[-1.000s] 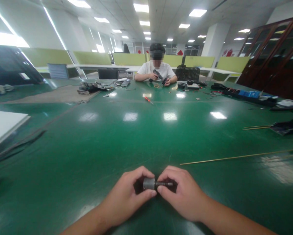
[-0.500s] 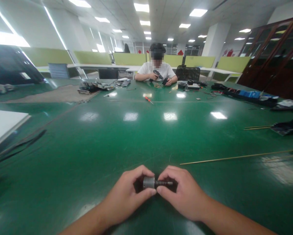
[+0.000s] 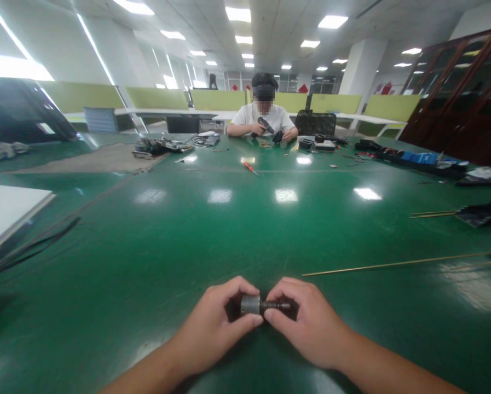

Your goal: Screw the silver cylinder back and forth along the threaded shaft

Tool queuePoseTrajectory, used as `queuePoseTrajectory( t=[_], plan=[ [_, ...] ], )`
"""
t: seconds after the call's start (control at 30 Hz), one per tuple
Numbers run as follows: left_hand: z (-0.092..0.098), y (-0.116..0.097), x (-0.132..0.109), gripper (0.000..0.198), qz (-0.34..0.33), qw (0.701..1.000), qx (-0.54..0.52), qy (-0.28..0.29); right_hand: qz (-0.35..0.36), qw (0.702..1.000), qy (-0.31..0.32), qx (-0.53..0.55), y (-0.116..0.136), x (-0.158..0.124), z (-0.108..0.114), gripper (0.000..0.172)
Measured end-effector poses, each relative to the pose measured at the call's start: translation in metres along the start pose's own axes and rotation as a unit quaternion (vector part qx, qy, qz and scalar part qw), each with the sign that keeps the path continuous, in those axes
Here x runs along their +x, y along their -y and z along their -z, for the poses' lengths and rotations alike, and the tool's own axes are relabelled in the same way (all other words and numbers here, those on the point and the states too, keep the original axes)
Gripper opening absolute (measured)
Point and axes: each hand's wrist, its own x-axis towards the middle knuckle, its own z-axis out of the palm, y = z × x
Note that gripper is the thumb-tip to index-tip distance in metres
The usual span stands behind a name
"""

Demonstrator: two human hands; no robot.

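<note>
Low in the middle of the view, my hands hold a small metal cylinder with a ridged shaft (image 3: 250, 305), lying level from left to right. My left hand (image 3: 214, 323) grips the wide grey cylinder at its left end between thumb and fingers. At the other end, the thumb and fingers of my right hand (image 3: 306, 323) pinch the thin dark shaft close to where it meets the cylinder. The shaft's tip points right, inside the curl of my right hand. Both hands are just above or on the green table (image 3: 229, 241); I cannot tell which.
A thin brass-coloured rod (image 3: 364, 267) lies right of my hands, and shorter rods (image 3: 432, 214) lie beyond. Farther off is a red screwdriver (image 3: 250, 168). Across the table a co-worker (image 3: 264, 117) holds a dark tool. A white board (image 3: 11, 213) is at left.
My hands keep nearly the same grip and place. The right fingers have shifted very slightly on the shaft. The co-worker's hands have moved a little.
</note>
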Motion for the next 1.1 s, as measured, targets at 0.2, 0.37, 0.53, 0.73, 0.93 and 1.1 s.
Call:
queuePoseTrajectory(
  t=[0.2, 0.37, 0.53, 0.73, 0.93, 1.1],
  plan=[
    [0.0003, -0.0006, -0.0002, 0.017, -0.003, 1.0, 0.002, -0.003, 0.003, 1.0, -0.001, 0.002, 0.0004, -0.0001, 0.0, 0.003],
    [0.0008, 0.0003, -0.001, 0.018, 0.004, 1.0, 0.001, -0.003, 0.003, 1.0, -0.003, 0.003, 0.0, 0.0, 0.0008, 0.003],
    [0.0008, 0.0002, 0.0009, 0.019, 0.008, 1.0, -0.008, -0.007, -0.002, 1.0, -0.008, -0.001, 0.0004, -0.0003, 0.0007, 0.003],
    [0.0019, -0.002, 0.0009, 0.019, 0.016, 1.0, -0.019, -0.005, -0.011, 1.0, -0.008, 0.002, 0.0017, 0.0008, 0.0014, 0.003],
    [0.0013, -0.0011, 0.0007, 0.02, 0.015, 1.0, -0.027, -0.003, -0.016, 1.0, -0.009, 0.004, 0.0022, 0.0001, 0.001, 0.003],
    [0.0013, 0.0005, 0.0009, 0.022, 0.01, 0.999, -0.031, 0.001, -0.02, 1.0, -0.004, 0.007, 0.0031, -0.0002, 0.0015, 0.002]
  ],
)
